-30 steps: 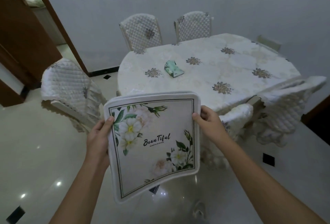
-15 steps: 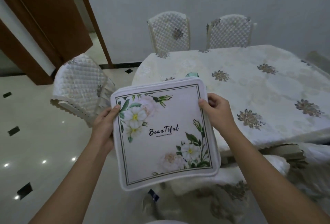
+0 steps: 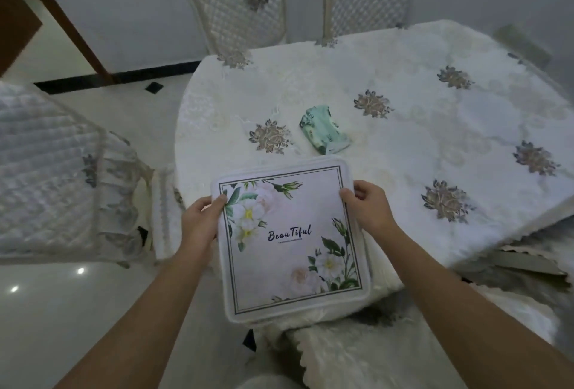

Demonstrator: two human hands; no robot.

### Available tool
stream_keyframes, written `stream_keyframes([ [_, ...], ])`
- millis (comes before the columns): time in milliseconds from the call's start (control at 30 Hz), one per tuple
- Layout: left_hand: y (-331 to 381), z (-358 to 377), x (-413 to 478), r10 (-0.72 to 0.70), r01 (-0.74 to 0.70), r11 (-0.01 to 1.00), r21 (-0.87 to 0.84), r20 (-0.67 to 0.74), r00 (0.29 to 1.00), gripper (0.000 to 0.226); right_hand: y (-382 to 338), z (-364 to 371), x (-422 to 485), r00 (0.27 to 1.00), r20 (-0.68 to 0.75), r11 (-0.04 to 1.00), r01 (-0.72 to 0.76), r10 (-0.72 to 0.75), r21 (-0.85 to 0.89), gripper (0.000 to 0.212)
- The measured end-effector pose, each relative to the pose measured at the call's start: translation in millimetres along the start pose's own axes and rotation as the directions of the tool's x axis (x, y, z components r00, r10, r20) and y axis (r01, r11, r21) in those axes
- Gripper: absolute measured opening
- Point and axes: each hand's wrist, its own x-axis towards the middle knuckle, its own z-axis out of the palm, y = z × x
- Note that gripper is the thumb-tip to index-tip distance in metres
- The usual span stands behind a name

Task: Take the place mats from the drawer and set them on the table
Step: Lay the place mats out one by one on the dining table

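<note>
1. The left hand point(image 3: 202, 224) is bare, with a short, plain thumbnail.
2. The right hand point(image 3: 369, 211) is bare too, its nails short.
3. Both forearms point(image 3: 149, 311) are bare from the wrist to the near edge.
4. Whether the pale rounded shape point(image 3: 270, 382) between them at the near edge is clothing cannot be told.

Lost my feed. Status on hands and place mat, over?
Hands: left hand and right hand grip the place mat by its side edges. Mat held above near edge of the table, not down. Just beyond lies a green packet.
</note>
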Motion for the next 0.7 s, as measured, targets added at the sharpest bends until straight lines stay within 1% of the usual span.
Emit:
stream_keyframes([
  [33, -4, 0, 10, 0.004, -0.004, 0.999, 0.037, -0.008, 1.0, 0.012, 8, 11, 8, 1.0, 0.013, 1.0, -0.018, 0.018, -0.021, 0.027],
  [67, -8, -2, 18, 0.013, -0.012, 0.996, 0.085, -0.005, 1.0, 0.008, 15, 20, 14, 0.999, 0.028, 0.999, -0.036, 0.037, -0.04, 0.021],
  [100, -14, -3, 24, 0.02, -0.021, 0.99, 0.141, 0.011, 1.0, 0.008, 20, 28, 18, 0.997, 0.05, 0.997, -0.053, 0.056, -0.056, 0.012],
  [133, -19, -5, 28, 0.025, -0.033, 0.98, 0.198, 0.044, 0.999, 0.014, 24, 34, 19, 0.994, 0.075, 0.994, -0.069, 0.076, -0.081, 0.014],
  [200, -29, -10, 31, 0.05, -0.081, 0.955, 0.286, 0.113, 0.992, 0.03, 32, 41, 19, 0.989, 0.114, 0.986, -0.079, 0.096, -0.149, 0.035],
  [233, -32, -12, 31, 0.072, -0.11, 0.943, 0.315, 0.129, 0.989, 0.036, 35, 41, 18, 0.989, 0.113, 0.98, -0.074, 0.096, -0.186, 0.042],
  [333, -38, -17, 25, 0.119, -0.163, 0.91, 0.381, 0.138, 0.983, 0.041, 47, 37, 8, 0.991, 0.087, 0.954, -0.068, 0.097, -0.292, 0.052],
  [500, -49, -27, 11, 0.091, -0.115, 0.938, 0.327, 0.089, 0.992, 0.034, 64, 23, -24, 0.992, 0.063, 0.938, -0.082, 0.109, -0.336, 0.048],
  [600, -56, -31, 0, 0.08, -0.109, 0.944, 0.312, 0.102, 0.992, 0.034, 70, 20, -34, 0.99, 0.065, 0.952, -0.102, 0.126, -0.288, 0.051],
  [700, -59, -32, -7, 0.065, -0.098, 0.946, 0.309, 0.115, 0.991, 0.041, 71, 21, -35, 0.992, 0.055, 0.962, -0.098, 0.115, -0.253, 0.051],
])
